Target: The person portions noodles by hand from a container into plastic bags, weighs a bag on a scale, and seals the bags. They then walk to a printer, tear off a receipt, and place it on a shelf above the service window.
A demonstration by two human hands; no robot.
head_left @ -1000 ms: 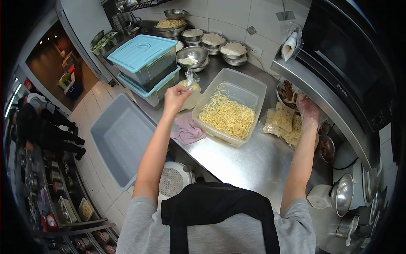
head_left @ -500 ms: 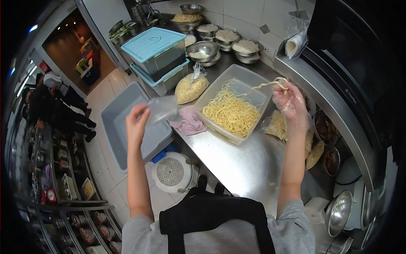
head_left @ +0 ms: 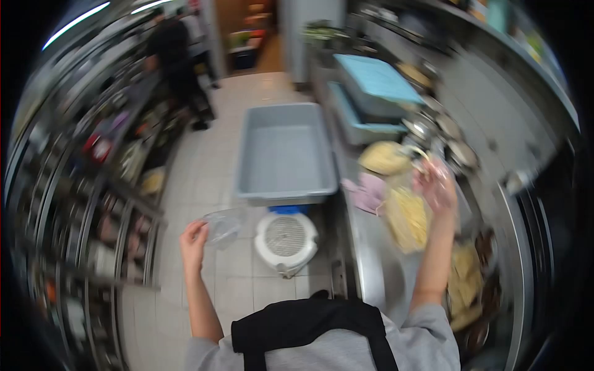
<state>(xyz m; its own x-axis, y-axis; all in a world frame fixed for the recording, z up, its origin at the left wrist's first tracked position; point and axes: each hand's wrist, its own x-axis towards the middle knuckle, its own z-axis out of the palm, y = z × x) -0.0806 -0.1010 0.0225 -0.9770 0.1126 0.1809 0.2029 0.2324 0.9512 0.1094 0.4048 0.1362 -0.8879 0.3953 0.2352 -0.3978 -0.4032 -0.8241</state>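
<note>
My left hand (head_left: 195,238), out over the tiled floor, pinches a thin clear plastic bag (head_left: 224,229) that hangs limp to its right. Over the steel counter, my right hand (head_left: 439,188) has its fingers closed on a few strands of noodles (head_left: 419,151); clear plastic seems to cover this hand. Below and left of it, a translucent plastic tub (head_left: 402,240) holds a heap of yellow noodles (head_left: 409,213), partly hidden by my right hand and forearm. A tied bag of noodles (head_left: 383,158) and a pink cloth (head_left: 367,193) lie beside the tub. The picture is blurred.
A large grey bin (head_left: 286,199) stands left of the counter (head_left: 371,247), behind a white round-topped stool (head_left: 286,236). Blue-lidded boxes (head_left: 378,77) and metal bowls (head_left: 427,127) fill the counter's back. Shelving (head_left: 133,241) runs along the left; a person in black (head_left: 176,62) stands farther off.
My view has swung left, so the bin is now central and the tub sits farther right. Both hands still hold the bag and the noodle strands; the bag now hangs over the floor.
</note>
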